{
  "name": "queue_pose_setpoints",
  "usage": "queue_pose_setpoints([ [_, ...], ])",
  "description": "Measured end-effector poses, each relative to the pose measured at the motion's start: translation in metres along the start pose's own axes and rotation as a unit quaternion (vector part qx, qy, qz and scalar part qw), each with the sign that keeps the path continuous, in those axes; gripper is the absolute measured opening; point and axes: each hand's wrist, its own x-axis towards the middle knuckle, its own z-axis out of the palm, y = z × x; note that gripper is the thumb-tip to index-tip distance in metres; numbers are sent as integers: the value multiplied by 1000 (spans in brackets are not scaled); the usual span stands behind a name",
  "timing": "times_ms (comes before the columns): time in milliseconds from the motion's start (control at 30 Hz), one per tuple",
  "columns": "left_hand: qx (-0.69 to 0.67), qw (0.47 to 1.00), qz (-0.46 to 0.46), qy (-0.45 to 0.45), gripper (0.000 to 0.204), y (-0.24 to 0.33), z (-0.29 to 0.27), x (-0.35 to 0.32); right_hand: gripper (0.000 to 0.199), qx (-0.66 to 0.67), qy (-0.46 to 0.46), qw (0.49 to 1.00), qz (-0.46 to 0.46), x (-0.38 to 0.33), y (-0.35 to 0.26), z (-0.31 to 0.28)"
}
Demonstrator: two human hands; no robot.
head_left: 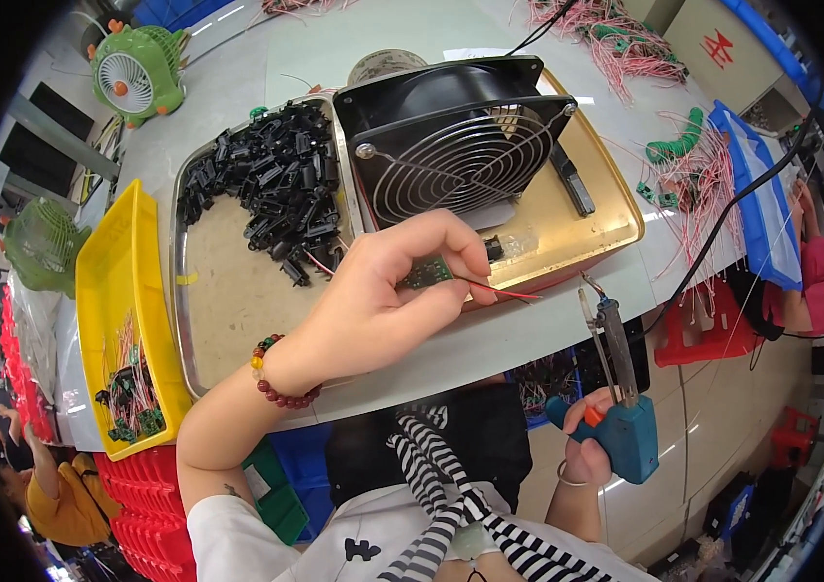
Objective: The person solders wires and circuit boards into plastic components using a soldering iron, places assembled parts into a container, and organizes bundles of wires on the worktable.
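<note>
In the right hand (586, 454), blue soldering gun (633, 438), long barrel (616, 347) forward.

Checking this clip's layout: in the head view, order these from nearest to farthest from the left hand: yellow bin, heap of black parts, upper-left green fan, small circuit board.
1. Small circuit board, in the left hand.
2. Heap of black parts, in the tray, ahead-left.
3. Yellow bin, left of the tray.
4. Green fan, upper left.
</note>
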Motion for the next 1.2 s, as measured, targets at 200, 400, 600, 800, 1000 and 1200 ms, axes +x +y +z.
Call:
queue_pose_setpoints([
  [200, 148, 988, 9, 50, 10, -3, 2, -1, 54, -13, -7, 1000, 26, 1, -4, 0],
  [400, 363, 922, 87, 103, 6, -5, 5, -2, 49, -5, 2, 1000, 5, 6, -1, 9],
  [600, 441, 888, 81, 99, 7, -4, 1, -4, 51, -39, 4, 999, 26, 7, -3, 13],
  [800, 447, 883, 119, 76, 6, -2, 0, 0, 55, -20, -6, 998, 53, 5, -4, 17],
  [1000, 409, 888, 140, 160, 9, -14, 7, 1, 45, -74, -5, 996, 43, 5, -6, 23],
  [1200, 440, 862, 180, 176, 9, -24, 6, 1, 37, -145, -9, 989, 36, 5, -7, 28],
])
